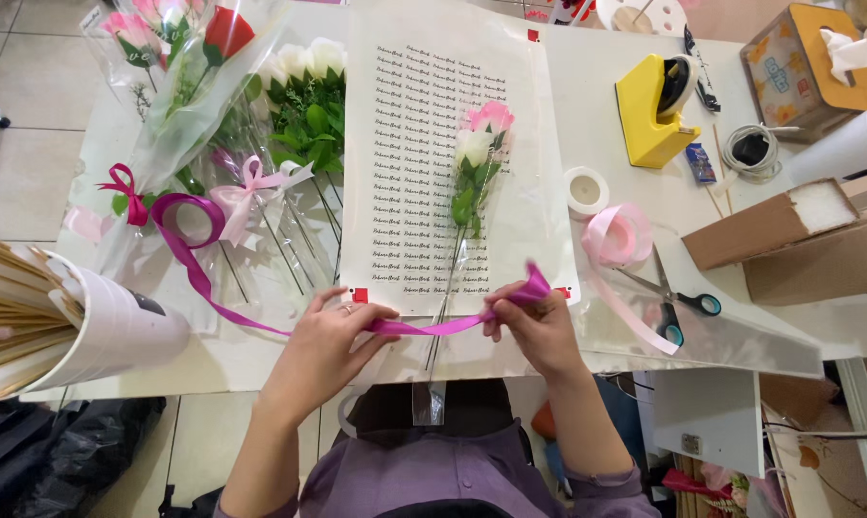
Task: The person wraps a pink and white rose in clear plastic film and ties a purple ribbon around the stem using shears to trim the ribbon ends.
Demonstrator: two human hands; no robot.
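Magenta satin ribbon [433,324] gripped taut by left hand [330,338] and right hand [534,326] across wrapped pink-and-white flower stem [453,278]; tying step judged in hand.

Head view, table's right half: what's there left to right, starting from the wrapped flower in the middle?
Wrapped flower → white tape roll → pale pink ribbon roll → yellow tape dispenser → coiled cable → tissue box.

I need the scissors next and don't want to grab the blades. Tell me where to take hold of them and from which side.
Take the scissors by the teal-lined black handle loops, which lie at the near right end. The blades point away and left, partly under the pale pink ribbon roll. Coming in from the right, near the table edge, the right hand would likely meet the loops first and stay clear of the tips.
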